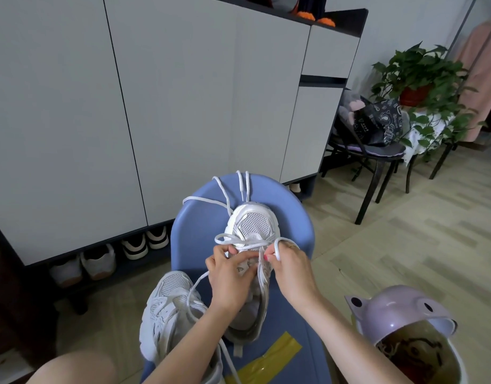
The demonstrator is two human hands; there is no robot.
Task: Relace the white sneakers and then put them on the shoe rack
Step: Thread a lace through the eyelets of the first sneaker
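Observation:
A white sneaker (252, 225) lies toe-away on a blue stool (194, 231). Its white lace (225, 200) trails loose past the toe and loops across the eyelets. My left hand (227, 275) grips the sneaker's upper by the tongue, with its fingers curled at the lace. My right hand (288, 270) pinches a loop of the same lace at the right-hand eyelets. A second white sneaker (169, 309) rests at the stool's left edge, with a loose lace strand running over it.
A grey cabinet (155, 106) stands ahead, with an open shoe shelf (111, 259) at its base holding several shoes. A lilac bin (399, 317) with an open lid sits at lower right. A black chair (377, 151) and a potted plant (421, 79) stand at right. My bare knee (72, 367) is at lower left.

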